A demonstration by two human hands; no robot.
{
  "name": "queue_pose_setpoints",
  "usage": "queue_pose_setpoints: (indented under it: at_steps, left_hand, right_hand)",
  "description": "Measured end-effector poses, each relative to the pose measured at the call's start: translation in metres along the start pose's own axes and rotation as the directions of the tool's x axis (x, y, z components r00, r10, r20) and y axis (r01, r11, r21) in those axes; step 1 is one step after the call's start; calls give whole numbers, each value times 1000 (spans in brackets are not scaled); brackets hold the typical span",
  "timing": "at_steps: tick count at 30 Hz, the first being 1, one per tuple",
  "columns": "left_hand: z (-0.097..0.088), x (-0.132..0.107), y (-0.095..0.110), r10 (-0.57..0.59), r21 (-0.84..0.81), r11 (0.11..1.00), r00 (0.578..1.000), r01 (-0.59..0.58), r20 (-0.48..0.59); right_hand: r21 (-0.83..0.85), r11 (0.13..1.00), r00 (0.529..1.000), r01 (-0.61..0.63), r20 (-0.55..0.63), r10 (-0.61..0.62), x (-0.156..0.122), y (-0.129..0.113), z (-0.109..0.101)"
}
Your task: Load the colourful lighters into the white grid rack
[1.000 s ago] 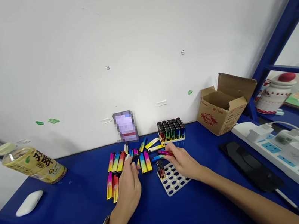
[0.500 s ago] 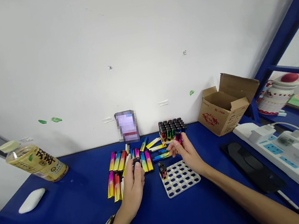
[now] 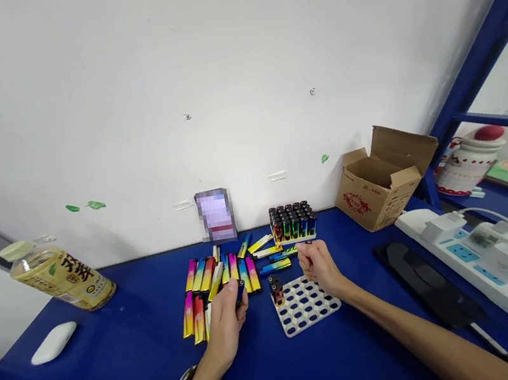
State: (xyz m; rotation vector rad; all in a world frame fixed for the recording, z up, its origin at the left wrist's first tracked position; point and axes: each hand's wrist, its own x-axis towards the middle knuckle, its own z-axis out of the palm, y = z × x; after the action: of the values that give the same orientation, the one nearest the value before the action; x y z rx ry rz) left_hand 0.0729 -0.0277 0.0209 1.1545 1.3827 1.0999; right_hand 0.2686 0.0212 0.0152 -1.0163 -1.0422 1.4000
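Several rainbow-coloured lighters [image 3: 222,275] lie loose on the blue table [image 3: 119,372]. My left hand [image 3: 226,321], with a metal watch on the wrist, is closed round one lighter beside that pile. My right hand [image 3: 318,265] is curled shut on another lighter, held above the far edge of a white tray with holes [image 3: 307,305]. Two lighters [image 3: 276,290] stand upright in the tray's near-left corner. A second tray, filled with lighters [image 3: 292,221], stands by the wall.
An open cardboard box [image 3: 380,178] sits at the back right. A white power strip [image 3: 486,256] with cables and a flat black object [image 3: 431,287] lie to the right. At the left are a tea bottle [image 3: 55,274] and a white mouse [image 3: 52,342].
My right hand picked a lighter off the table, lifted it toward the full tray, then drew it back over the white tray. My left hand raised its lighter a little.
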Motion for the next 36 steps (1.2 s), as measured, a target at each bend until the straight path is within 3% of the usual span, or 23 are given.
queue_pose_setpoints:
  at_steps: [15,21,27,36]
  left_hand:
    - [-1,-1,0,1,26,1000,1000,-1,14]
    - [0,-2,1,4,27,1000,1000,-4,21]
    - [0,0,1,2,17,1000,1000,-2,31]
    - [-6,4,-2,-81,-83,993,997,80,-15]
  right_hand:
    - [-193,973,991,130,-8,-134,2,13,-1]
    - [-156,985,997,73,39,-67,2,12,-1]
    - [-259,948,983,183,23,-183,5,18,-4]
    - [-352,914,979,202,76,-187,4,18,-6]
